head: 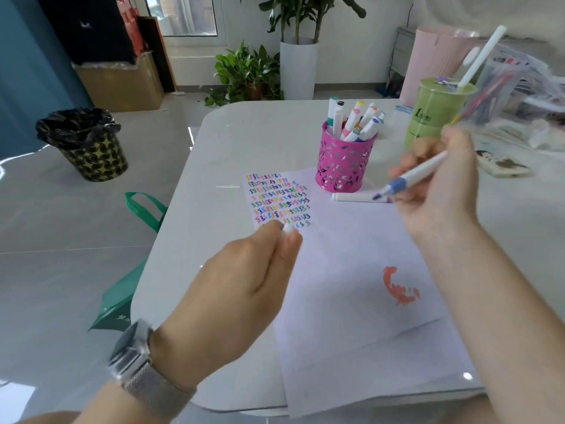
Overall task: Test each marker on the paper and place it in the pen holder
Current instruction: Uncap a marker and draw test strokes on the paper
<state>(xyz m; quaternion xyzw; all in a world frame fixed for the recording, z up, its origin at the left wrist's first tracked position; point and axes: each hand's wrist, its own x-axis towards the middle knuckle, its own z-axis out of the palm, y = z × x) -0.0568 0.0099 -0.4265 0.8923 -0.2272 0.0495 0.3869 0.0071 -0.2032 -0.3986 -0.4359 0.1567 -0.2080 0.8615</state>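
The slim white plastic marker with a blue collar and a dark blue-purple tip point(411, 175) is being held uncapped above the table, its tip hovering over the far edge of the large white paper sheet point(351, 270), not touching it. The right hand point(440, 185) is pinching its barrel between thumb and fingers, while the left hand point(244, 270) is pinching a small white cap point(288, 229) at its fingertips, low over the sheet's left edge. Rows of small multicoloured squiggles point(278, 198) are filling the paper's far corner, and the pink perforated metal pen holder point(344, 160) just beyond is standing crowded with white markers, so the task is looking well advanced. This marker is waiting to be tested, and another white marker point(354, 197) is lying on the paper beside the holder. An orange scribble point(399, 289) is marking the smooth sheet nearer the person; the glossy rounded white table point(244, 142) is reflecting light.
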